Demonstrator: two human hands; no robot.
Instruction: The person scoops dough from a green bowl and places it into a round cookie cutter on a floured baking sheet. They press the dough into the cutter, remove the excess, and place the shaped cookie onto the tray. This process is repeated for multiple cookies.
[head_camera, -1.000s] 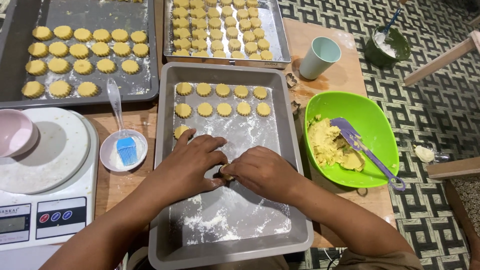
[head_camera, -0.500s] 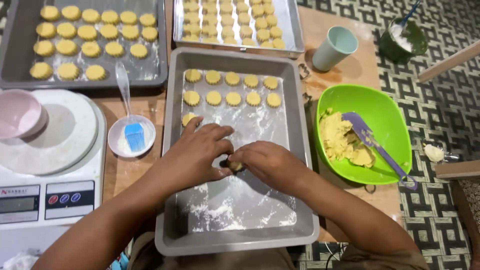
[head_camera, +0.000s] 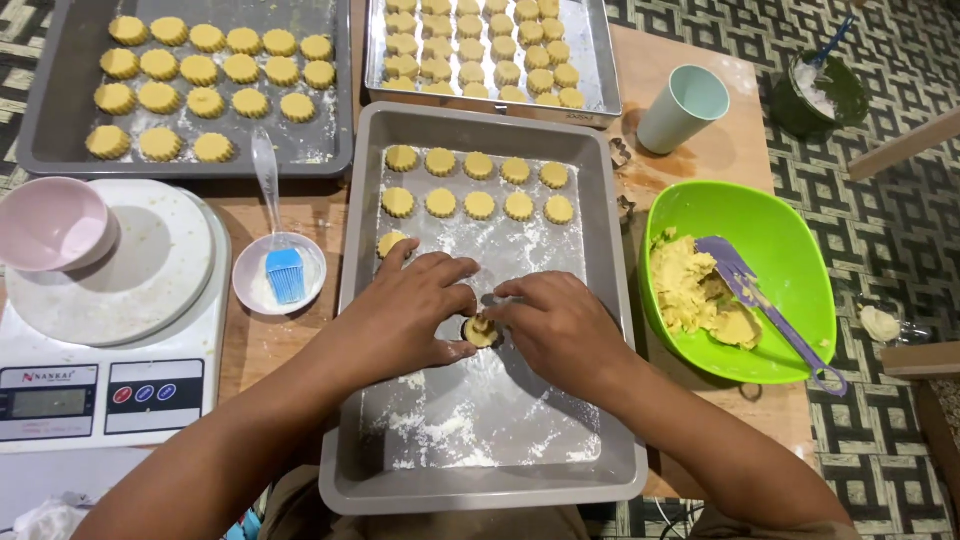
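Both hands meet over the middle of a grey baking tray (head_camera: 610, 300) dusted with flour, which sits at the near edge of a wooden table (head_camera: 300, 215). The left hand (head_camera: 405, 315) and the right hand (head_camera: 560, 325) close in on a small round cutter (head_camera: 481, 331) filled with yellow dough: the fingertips of both hands pinch it from either side, the left thumb below it and the left fingers curled above, the right index finger and thumb pressed against its right rim. The cutter rests on the floured tray floor, near the tray's centre. Toward the far edge of the same tray lie two rows of cookies (head_camera: 478, 185), with one more cookie just beside the left hand's knuckles at the tray's left side. Beyond it, at the table's far edge, stand two more trays of cookies, a dark one (head_camera: 60, 100) at the far left corner and a shiny metal one (head_camera: 598, 60) to its right. A green bowl (head_camera: 790, 260) with dough and a purple spatula (head_camera: 765, 310) stands at the table's right edge, a pale cup (head_camera: 682, 108) behind it. On the left sit a kitchen scale (head_camera: 110, 330) bearing a pink bowl (head_camera: 50, 222), and a small dish holding a blue brush (head_camera: 285, 275).
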